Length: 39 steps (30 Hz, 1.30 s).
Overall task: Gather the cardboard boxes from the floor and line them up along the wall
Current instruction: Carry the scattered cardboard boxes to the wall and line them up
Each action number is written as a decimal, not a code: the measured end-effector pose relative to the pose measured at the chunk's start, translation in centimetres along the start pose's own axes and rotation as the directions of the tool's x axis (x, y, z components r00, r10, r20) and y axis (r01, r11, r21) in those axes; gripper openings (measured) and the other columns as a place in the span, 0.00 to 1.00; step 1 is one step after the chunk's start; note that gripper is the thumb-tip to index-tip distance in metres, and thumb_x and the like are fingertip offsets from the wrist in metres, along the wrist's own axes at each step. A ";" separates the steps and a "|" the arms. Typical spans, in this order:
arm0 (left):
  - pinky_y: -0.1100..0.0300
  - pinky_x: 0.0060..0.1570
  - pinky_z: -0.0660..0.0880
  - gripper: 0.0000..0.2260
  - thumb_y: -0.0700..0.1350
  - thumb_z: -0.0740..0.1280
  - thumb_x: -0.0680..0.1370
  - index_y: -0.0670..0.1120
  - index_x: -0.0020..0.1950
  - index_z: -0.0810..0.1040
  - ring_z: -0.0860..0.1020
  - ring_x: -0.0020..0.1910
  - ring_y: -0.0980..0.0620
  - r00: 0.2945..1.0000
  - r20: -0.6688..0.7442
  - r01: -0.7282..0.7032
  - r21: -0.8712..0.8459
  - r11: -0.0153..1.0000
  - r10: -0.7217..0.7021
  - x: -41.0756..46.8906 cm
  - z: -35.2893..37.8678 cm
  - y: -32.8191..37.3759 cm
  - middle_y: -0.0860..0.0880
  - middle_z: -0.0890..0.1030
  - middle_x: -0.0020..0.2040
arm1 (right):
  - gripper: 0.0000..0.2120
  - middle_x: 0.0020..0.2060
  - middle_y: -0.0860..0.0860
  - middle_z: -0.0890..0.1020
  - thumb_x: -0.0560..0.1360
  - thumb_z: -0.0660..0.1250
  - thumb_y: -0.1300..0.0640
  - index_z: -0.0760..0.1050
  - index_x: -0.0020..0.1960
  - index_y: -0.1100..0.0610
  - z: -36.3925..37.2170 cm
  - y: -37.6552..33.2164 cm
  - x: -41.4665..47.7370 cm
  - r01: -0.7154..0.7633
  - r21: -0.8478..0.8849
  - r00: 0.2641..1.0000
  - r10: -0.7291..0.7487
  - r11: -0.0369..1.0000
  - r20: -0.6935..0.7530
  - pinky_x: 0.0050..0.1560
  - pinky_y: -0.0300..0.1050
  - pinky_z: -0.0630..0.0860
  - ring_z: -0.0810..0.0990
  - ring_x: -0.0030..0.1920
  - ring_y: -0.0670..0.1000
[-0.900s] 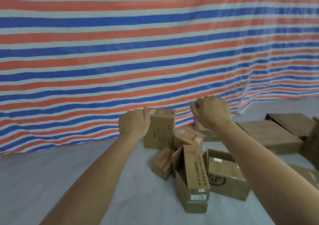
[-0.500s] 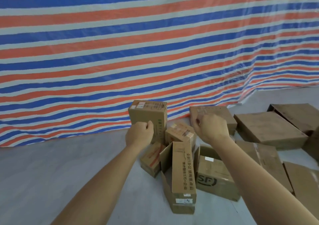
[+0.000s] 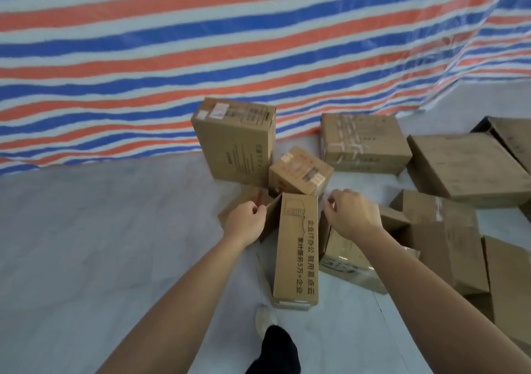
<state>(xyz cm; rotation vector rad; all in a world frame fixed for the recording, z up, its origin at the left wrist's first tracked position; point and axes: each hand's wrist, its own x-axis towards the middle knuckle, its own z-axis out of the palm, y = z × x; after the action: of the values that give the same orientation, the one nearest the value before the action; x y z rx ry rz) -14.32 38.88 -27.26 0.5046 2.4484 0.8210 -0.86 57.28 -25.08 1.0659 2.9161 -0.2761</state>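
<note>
Along the back of the room hangs a striped tarp wall [image 3: 201, 57], red, blue and white, its hem meeting the pale floor [image 3: 100, 244]; against it, to the right, flat boxes already lie in a rough row, a broad one [image 3: 465, 167] and a taped one [image 3: 362, 141] beside it; left of these stands the tall upright box [image 3: 234, 141], just by the tarp, which both hands flanked a moment ago and have since left, so I judge it placed and the line one box longer; the view has dipped and the arms have dropped to the loose pile nearer the feet, where a long narrow box [image 3: 297, 250] with printed characters lies end-on, its side flap open, with a small taped box [image 3: 300, 172] tilted just beyond it; the left hand [image 3: 244, 224] is curled loosely at that flap's edge, touching or nearly so, gripping nothing that I can tell; the right hand [image 3: 352, 217] hovers half-closed and empty beside the box's far end; this box looks to be the next to go.
</note>
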 end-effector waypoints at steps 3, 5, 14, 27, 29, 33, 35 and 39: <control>0.60 0.31 0.63 0.11 0.51 0.59 0.83 0.47 0.45 0.72 0.72 0.37 0.55 0.986 0.121 0.125 -0.068 0.990 -0.117 6.6 2.9 -1.9 0.50 0.74 0.40 | 0.13 0.43 0.48 0.78 0.82 0.56 0.46 0.75 0.49 0.52 4.9 0.6 5.3 -0.048 -0.002 0.991 0.048 0.999 0.126 0.39 0.46 0.79 0.77 0.38 0.48; 0.60 0.34 0.65 0.09 0.51 0.60 0.82 0.47 0.48 0.73 0.73 0.39 0.55 0.968 0.189 0.182 -0.076 0.980 -0.165 9.9 4.8 -3.2 0.51 0.74 0.42 | 0.13 0.44 0.48 0.77 0.82 0.57 0.45 0.76 0.53 0.51 8.0 0.8 7.8 -0.070 0.003 0.980 0.069 0.998 0.188 0.40 0.47 0.80 0.78 0.39 0.48; 0.54 0.52 0.71 0.09 0.49 0.63 0.81 0.46 0.58 0.73 0.76 0.53 0.47 0.850 0.334 0.443 -0.034 0.896 -0.407 23.6 19.5 -11.7 0.47 0.77 0.56 | 0.20 0.60 0.54 0.73 0.82 0.58 0.47 0.68 0.71 0.53 29.0 4.2 14.8 -0.223 0.059 0.853 0.166 0.973 0.494 0.40 0.46 0.71 0.75 0.49 0.54; 0.48 0.59 0.76 0.15 0.47 0.55 0.84 0.46 0.68 0.74 0.78 0.56 0.44 0.647 0.231 0.762 -0.174 0.623 -0.727 20.5 38.5 -26.3 0.45 0.80 0.60 | 0.44 0.68 0.57 0.72 0.74 0.68 0.34 0.54 0.76 0.59 48.9 9.2 11.4 -0.782 0.250 0.551 0.445 0.571 0.706 0.65 0.59 0.73 0.73 0.67 0.61; 0.51 0.57 0.76 0.16 0.49 0.53 0.85 0.49 0.66 0.75 0.78 0.54 0.47 0.688 0.179 0.725 -0.207 0.657 -0.703 19.7 39.1 -25.3 0.48 0.81 0.57 | 0.39 0.64 0.56 0.75 0.73 0.69 0.34 0.60 0.71 0.59 48.7 9.3 11.1 -0.803 0.257 0.534 0.456 0.538 0.712 0.62 0.58 0.75 0.75 0.64 0.59; 0.48 0.60 0.75 0.17 0.51 0.53 0.85 0.50 0.67 0.76 0.78 0.57 0.46 0.724 0.062 0.684 -0.201 0.701 -0.687 18.7 37.0 -22.2 0.49 0.81 0.59 | 0.40 0.61 0.53 0.75 0.72 0.70 0.34 0.61 0.71 0.60 44.9 9.3 11.2 -0.805 0.276 0.529 0.423 0.526 0.736 0.60 0.55 0.76 0.76 0.61 0.57; 0.49 0.61 0.74 0.16 0.50 0.54 0.85 0.47 0.65 0.77 0.78 0.58 0.45 0.733 0.003 0.667 -0.196 0.719 -0.680 17.9 34.0 -19.7 0.47 0.81 0.59 | 0.42 0.61 0.54 0.75 0.71 0.70 0.33 0.61 0.71 0.60 41.3 8.7 11.4 -0.793 0.306 0.544 0.387 0.527 0.745 0.62 0.57 0.76 0.76 0.61 0.57; 0.55 0.49 0.71 0.15 0.47 0.54 0.84 0.43 0.56 0.80 0.77 0.51 0.44 0.740 -0.090 0.656 -0.119 0.745 -0.666 16.1 27.1 -14.6 0.45 0.81 0.55 | 0.54 0.61 0.54 0.77 0.58 0.69 0.23 0.65 0.71 0.58 33.2 5.9 11.6 -0.766 0.360 0.573 0.311 0.533 0.758 0.61 0.59 0.77 0.77 0.60 0.58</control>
<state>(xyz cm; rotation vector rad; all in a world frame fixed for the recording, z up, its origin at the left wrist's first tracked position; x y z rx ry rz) -14.56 48.03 -60.81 -0.4682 2.4218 0.6369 -7.19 63.32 -59.69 1.5575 1.6948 -1.4042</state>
